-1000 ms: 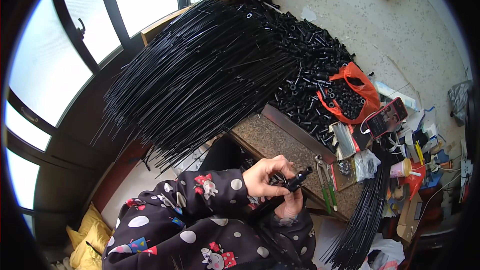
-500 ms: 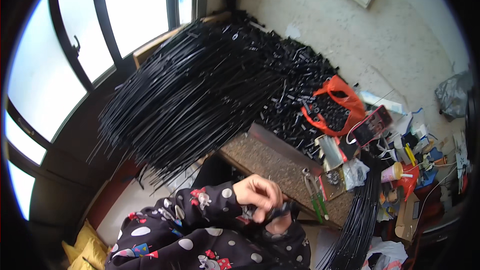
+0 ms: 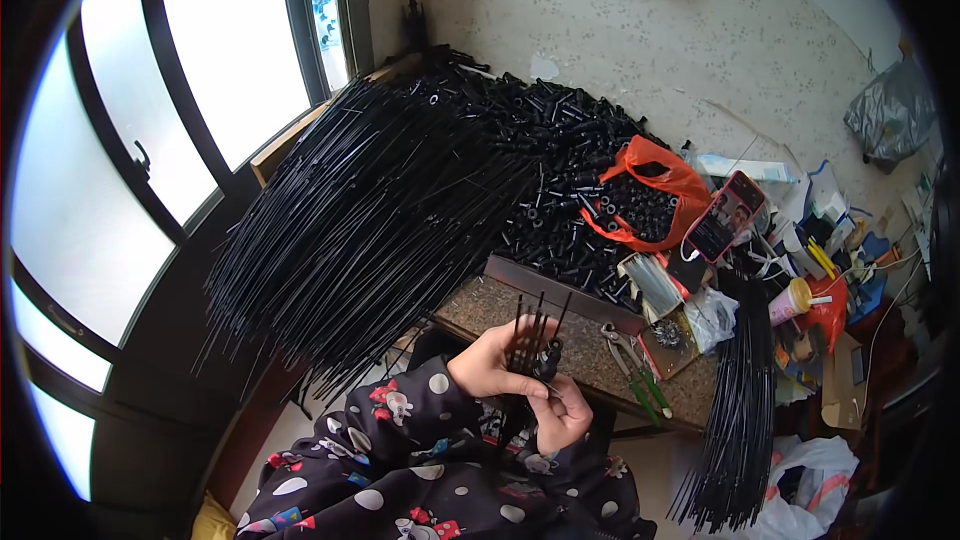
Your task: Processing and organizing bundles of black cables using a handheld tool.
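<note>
Near the table's front edge, my left hand point(image 3: 488, 364) is closed round several thin black rods point(image 3: 534, 318), whose tips fan upward past the fingers. Beside these rods, between both hands, a short black tubular part point(image 3: 550, 354) shows. My right hand point(image 3: 564, 418) meets the left thumb from below, its fingers pinched; what lies between them is hidden. Behind my hands, a big bundle of long black rods point(image 3: 350, 230) hangs over the table's left side. A heap of small black tubular parts point(image 3: 570, 140) covers the back of the table.
A dark strip point(image 3: 562, 292) edges the heap on the speckled tabletop point(image 3: 490, 312). Green-handled pliers point(image 3: 638, 376), a red bag point(image 3: 688, 190) of small black parts, a phone point(image 3: 725, 218), a cup point(image 3: 788, 302) and another rod bundle point(image 3: 735, 410) lie rightward. Windows point(image 3: 235, 40) stand left.
The hands have turned, so the fanned black rods now point upward and show clearly. My right hand has come further into sight. The whole view has shifted slightly.
</note>
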Available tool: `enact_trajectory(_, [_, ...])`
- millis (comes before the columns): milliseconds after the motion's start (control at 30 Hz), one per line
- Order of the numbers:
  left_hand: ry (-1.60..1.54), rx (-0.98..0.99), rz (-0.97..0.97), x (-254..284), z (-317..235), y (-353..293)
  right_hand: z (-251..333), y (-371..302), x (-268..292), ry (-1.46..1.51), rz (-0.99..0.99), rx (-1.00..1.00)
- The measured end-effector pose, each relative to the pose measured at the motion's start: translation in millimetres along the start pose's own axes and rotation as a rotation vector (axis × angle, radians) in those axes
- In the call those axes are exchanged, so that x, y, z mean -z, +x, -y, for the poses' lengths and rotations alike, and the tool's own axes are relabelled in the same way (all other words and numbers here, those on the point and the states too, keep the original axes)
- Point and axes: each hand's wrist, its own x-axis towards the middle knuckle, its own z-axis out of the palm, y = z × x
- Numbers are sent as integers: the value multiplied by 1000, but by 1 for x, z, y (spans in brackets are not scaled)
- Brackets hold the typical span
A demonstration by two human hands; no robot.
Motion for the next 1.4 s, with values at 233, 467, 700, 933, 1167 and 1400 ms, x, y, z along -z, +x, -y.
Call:
enact_trajectory(233, [142, 170, 171, 10, -5, -3, 0, 1, 3, -1, 7, 8])
enact_trajectory(467, [70, 73, 431, 28, -1, -2, 4, 16, 24, 159, 280, -201])
enact_trajectory(700, [-197, 129, 601, 30, 8, -6, 1, 29, 32, 50, 707, -360])
enact_trajectory(933, [304, -62, 209, -2, 13, -17, 8, 25, 8, -13, 27, -275])
enact_trajectory(1167, [281, 150, 102, -5, 22, -22, 5, 30, 26, -332, -15, 93])
enact_trajectory(1400, [45, 279, 75, -5, 31, -21, 1, 20, 7, -353, -23, 182])
